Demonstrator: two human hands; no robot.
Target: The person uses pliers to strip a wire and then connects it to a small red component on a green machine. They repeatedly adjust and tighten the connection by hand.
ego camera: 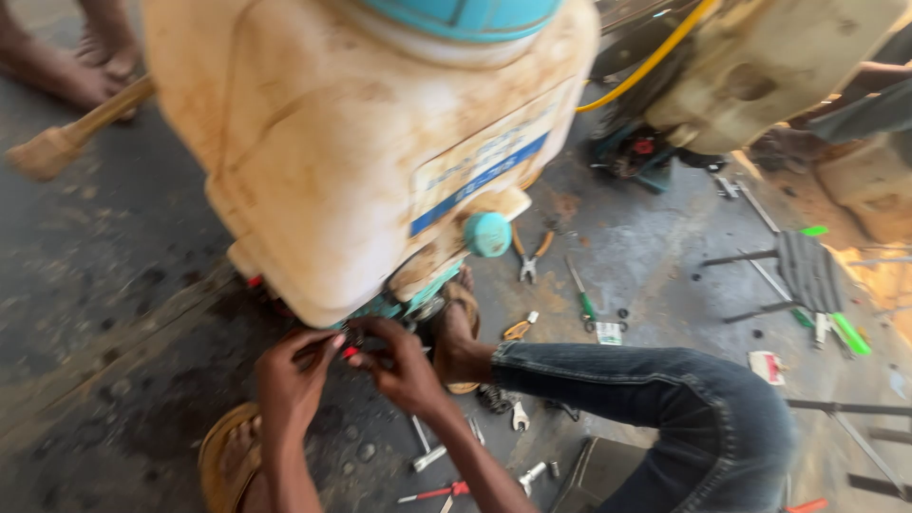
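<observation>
Pinching a small red part (350,351) under the stained sprayer tank (361,142), left hand (293,375) closed on it. Right hand (404,366) curled beside, grip unclear. Pliers (530,256) on floor.

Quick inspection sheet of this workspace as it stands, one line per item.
Surface: dark, stained concrete floor.
Job's things: large dirty cream sprayer tank with a teal cap; small red part under its base.
Clutter: pliers, green-handled screwdriver, spanner, red-handled screwdriver.
Hands: left hand and right hand both at the red part; grip unclear.
Cables: yellow hose.
Surroundings: second tank; another person's bare feet; wooden handle.
</observation>
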